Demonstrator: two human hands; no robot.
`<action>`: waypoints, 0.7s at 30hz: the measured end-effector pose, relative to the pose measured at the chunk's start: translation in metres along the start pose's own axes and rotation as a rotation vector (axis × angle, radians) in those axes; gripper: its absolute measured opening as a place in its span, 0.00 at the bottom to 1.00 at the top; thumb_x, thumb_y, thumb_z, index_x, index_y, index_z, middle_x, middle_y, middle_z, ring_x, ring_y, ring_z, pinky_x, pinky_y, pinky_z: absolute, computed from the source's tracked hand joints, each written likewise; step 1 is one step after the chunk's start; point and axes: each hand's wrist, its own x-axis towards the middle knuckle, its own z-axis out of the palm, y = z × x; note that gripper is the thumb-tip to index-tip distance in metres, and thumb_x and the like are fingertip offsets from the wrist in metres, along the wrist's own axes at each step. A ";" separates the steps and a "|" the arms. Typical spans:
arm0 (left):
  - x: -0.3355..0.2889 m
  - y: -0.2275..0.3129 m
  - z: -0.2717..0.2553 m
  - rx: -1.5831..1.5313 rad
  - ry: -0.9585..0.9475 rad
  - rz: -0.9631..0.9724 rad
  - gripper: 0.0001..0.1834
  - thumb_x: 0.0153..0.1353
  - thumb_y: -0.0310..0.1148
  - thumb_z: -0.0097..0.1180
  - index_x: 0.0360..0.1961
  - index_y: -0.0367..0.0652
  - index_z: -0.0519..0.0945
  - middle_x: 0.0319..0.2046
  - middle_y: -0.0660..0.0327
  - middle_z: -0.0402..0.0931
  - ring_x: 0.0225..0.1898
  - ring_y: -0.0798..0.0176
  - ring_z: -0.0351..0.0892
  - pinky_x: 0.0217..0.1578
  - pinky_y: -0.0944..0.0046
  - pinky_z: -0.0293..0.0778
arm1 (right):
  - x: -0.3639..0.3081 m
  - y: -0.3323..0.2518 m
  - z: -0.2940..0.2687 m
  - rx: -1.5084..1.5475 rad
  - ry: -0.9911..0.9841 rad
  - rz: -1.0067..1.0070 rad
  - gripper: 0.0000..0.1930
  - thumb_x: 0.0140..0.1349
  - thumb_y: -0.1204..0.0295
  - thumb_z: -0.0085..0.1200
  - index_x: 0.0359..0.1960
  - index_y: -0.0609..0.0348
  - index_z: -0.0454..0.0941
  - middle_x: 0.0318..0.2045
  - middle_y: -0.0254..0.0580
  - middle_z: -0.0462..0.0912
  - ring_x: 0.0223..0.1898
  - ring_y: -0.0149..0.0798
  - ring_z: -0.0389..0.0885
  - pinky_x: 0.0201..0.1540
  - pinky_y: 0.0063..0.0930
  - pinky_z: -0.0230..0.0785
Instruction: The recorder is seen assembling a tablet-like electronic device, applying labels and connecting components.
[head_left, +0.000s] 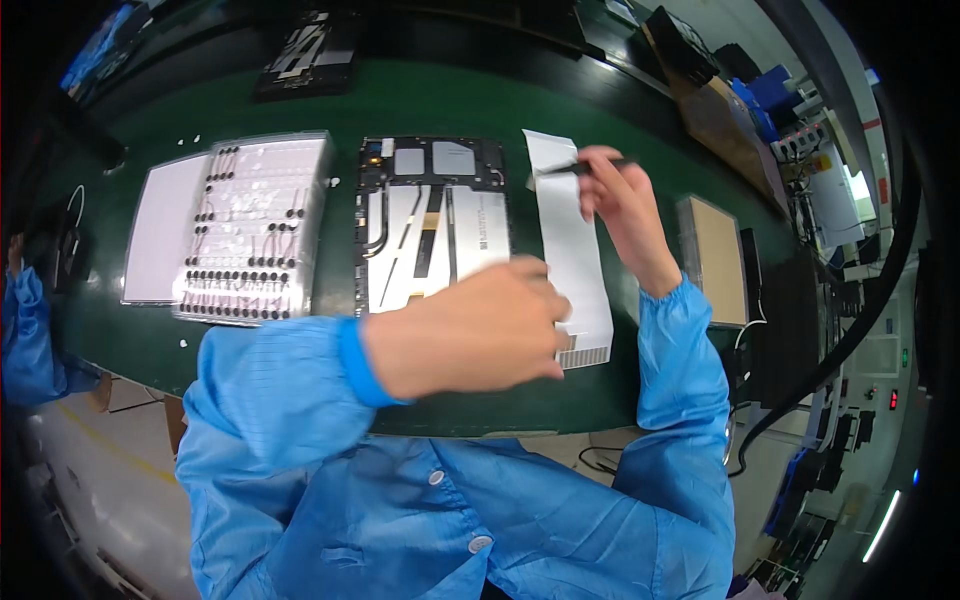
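Observation:
My right hand [625, 210] is closed on dark tweezers [582, 168], whose tip points left over the upper part of a long white sheet [575, 240]. Rows of small greyish strips line that sheet's lower end. My left hand [480, 325] reaches across the lower part of an opened tablet-like device [485, 215], its fingertips over the sheet's left edge near the strips. Motion blurs those fingers, so their grip is unclear. Silver-grey panels, black cables and a dark board show inside the device; its lower part is hidden by my left hand.
At left, a clear tray [255, 225] holds several small round black parts with thin wires, beside a white sheet [155, 235]. A tan block in a clear case [715, 260] lies at right. Another opened device [310, 55] sits at the back. A person's blue sleeve [30, 330] shows far left.

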 end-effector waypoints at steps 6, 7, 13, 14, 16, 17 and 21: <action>-0.098 -0.079 -0.037 0.154 0.485 -0.548 0.09 0.59 0.31 0.62 0.40 0.39 0.81 0.43 0.56 0.79 0.44 0.47 0.79 0.45 0.54 0.75 | 0.080 0.015 0.089 -0.175 -0.124 -0.111 0.15 0.72 0.61 0.54 0.42 0.65 0.80 0.27 0.41 0.84 0.24 0.28 0.81 0.26 0.18 0.73; -0.105 -0.089 -0.029 0.169 0.579 -0.544 0.11 0.60 0.32 0.62 0.41 0.39 0.81 0.44 0.56 0.79 0.45 0.47 0.79 0.45 0.54 0.76 | 0.084 0.014 0.097 -0.180 -0.138 -0.113 0.15 0.72 0.61 0.54 0.42 0.65 0.80 0.27 0.41 0.84 0.24 0.28 0.81 0.26 0.18 0.73; -0.115 -0.095 -0.016 0.197 0.626 -0.600 0.16 0.61 0.35 0.62 0.48 0.38 0.79 0.52 0.57 0.78 0.48 0.47 0.80 0.49 0.55 0.76 | 0.090 0.020 0.104 -0.303 -0.114 -0.111 0.16 0.73 0.61 0.54 0.39 0.65 0.79 0.26 0.42 0.84 0.24 0.29 0.84 0.27 0.17 0.76; -0.115 -0.096 -0.015 0.188 0.619 -0.599 0.16 0.61 0.35 0.62 0.48 0.38 0.79 0.52 0.57 0.78 0.48 0.47 0.80 0.49 0.55 0.76 | 0.091 0.020 0.105 -0.300 -0.109 -0.102 0.16 0.73 0.61 0.54 0.39 0.65 0.79 0.26 0.42 0.84 0.24 0.29 0.84 0.27 0.17 0.76; -0.116 -0.096 -0.015 0.198 0.615 -0.594 0.17 0.61 0.35 0.62 0.49 0.39 0.79 0.52 0.56 0.79 0.49 0.48 0.79 0.50 0.54 0.76 | 0.092 0.021 0.105 -0.303 -0.134 -0.070 0.16 0.73 0.60 0.53 0.40 0.65 0.79 0.26 0.41 0.84 0.24 0.30 0.85 0.27 0.16 0.76; -0.116 -0.096 -0.014 0.193 0.608 -0.592 0.17 0.61 0.35 0.62 0.49 0.39 0.79 0.52 0.56 0.79 0.49 0.48 0.79 0.50 0.54 0.76 | 0.092 0.021 0.105 -0.299 -0.127 -0.064 0.16 0.73 0.60 0.53 0.40 0.65 0.79 0.26 0.41 0.84 0.24 0.30 0.85 0.27 0.16 0.76; -0.115 -0.095 -0.015 0.252 0.590 -0.584 0.16 0.62 0.34 0.61 0.50 0.43 0.80 0.52 0.54 0.79 0.50 0.47 0.79 0.50 0.54 0.76 | 0.093 0.025 0.105 -0.288 -0.130 -0.073 0.15 0.72 0.61 0.54 0.41 0.64 0.79 0.26 0.40 0.85 0.24 0.27 0.84 0.25 0.15 0.73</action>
